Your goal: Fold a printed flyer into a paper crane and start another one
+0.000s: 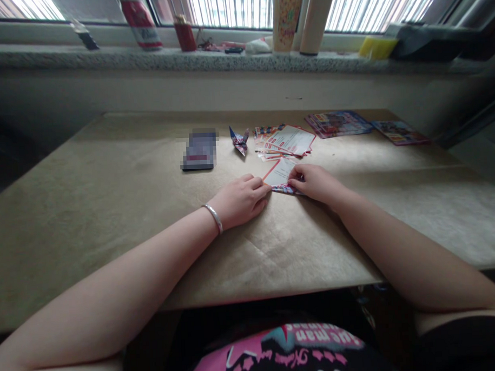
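A sheet of printed paper (280,173) lies on the table before me, white on the face with an orange-red border. Its near edge is folded over and shows a coloured pattern. My left hand (243,199) rests at the sheet's left corner, fingers close together and pressing on it. At the right end of the folded strip, my right hand (312,182) pinches the paper between thumb and bent fingers. A folded paper crane (239,141) stands just beyond my left hand.
Behind the sheet lies a fanned pile of printed papers (290,139). Colourful booklets (338,123) sit at the back right, and a blurred-out dark phone-like object (199,150) at the left. Cups and a can (141,24) line the windowsill (219,61) beyond the table (109,185).
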Motion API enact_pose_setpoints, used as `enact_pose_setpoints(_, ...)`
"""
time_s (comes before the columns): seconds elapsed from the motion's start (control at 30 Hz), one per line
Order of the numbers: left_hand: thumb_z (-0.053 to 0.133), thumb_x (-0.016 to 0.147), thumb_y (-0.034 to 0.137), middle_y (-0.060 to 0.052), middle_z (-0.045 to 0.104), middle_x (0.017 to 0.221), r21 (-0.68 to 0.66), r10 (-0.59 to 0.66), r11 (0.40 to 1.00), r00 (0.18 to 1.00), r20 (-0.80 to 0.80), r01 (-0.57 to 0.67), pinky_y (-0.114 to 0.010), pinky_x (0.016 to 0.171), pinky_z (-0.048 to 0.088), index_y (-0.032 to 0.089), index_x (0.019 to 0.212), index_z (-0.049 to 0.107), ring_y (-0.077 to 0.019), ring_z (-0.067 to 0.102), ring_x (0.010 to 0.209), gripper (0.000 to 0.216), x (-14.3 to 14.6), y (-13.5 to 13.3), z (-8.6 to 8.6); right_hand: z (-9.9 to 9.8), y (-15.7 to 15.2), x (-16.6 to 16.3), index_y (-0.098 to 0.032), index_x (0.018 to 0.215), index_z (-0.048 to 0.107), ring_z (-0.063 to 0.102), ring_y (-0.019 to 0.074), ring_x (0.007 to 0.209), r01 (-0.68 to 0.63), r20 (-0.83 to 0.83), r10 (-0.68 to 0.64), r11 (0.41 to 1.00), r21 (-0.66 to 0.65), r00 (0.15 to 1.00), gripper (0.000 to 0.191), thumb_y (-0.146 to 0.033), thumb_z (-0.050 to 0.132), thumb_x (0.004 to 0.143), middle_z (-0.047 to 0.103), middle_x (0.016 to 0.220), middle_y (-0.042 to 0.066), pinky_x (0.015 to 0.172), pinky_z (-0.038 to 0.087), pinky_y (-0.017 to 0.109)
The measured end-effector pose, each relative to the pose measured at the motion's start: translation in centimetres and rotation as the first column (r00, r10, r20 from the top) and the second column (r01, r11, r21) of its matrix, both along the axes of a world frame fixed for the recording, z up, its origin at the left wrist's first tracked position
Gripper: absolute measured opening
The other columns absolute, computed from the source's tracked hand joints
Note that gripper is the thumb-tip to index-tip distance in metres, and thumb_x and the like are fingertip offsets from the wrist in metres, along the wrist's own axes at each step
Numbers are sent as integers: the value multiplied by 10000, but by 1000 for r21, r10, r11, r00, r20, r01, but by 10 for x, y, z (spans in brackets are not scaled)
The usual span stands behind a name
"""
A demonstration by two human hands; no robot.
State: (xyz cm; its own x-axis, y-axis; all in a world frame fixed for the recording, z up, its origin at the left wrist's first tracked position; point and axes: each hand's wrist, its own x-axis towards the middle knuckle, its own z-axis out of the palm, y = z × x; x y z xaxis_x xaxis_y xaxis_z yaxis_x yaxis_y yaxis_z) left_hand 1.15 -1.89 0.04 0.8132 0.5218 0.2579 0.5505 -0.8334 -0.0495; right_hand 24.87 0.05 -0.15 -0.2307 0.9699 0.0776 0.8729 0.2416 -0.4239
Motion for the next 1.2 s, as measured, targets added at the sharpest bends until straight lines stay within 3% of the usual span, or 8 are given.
enact_pose_setpoints(0.27,436,963,272,-117,646,1003,29,6,1000,1000,5,-6,-365,841,506,144,1170,662,-222,571,909,332,1,0,-1,2,0,-1,-203,807,670,628,181,760,-16,22,16,1000,8,1000,66,-223,609,818,713,840,40,667,448,287)
enact_pose_setpoints(0.37,444,958,268,-117,646,996,32,8,999,1000,7,-9,-361,831,506,145,1152,671,-215,570,894,323,1,-1,0,4,-2,0,-191,804,681,617,198,805,-56,75,50,995,81,996,78,-219,609,811,698,871,64,714,455,303)
enact_pose_setpoints(0.5,444,955,268,-116,647,980,43,-1,999,1000,15,1,-360,825,507,145,1146,675,-211,569,883,325,1,-1,1,10,-8,0,-206,843,724,582,239,960,-268,196,221,927,262,955,122,-268,620,844,702,953,74,895,419,362)
enact_pose_setpoints(0.63,442,956,283,-121,645,986,47,3,999,1000,11,-3,-369,833,504,142,1151,671,-219,569,897,332,1,-1,0,12,-13,-4,-247,966,749,572,233,981,-441,229,394,871,218,890,194,-362,620,878,715,995,55,905,401,360)
enact_pose_setpoints(0.9,412,971,288,-117,659,927,74,35,997,999,0,-35,-371,784,494,136,1056,697,-223,589,850,334,-1,2,-1,5,-8,-10,-285,1066,748,567,225,1004,-495,302,417,829,260,857,322,-253,442,972,724,1076,41,908,378,363)
enact_pose_setpoints(1.2,440,967,298,-106,664,948,72,67,995,998,12,-67,-357,756,478,166,1049,708,-218,595,859,310,-2,3,0,3,-10,-12,-281,1029,772,584,211,946,-470,221,422,844,258,879,326,-202,472,928,722,1036,46,867,420,342)
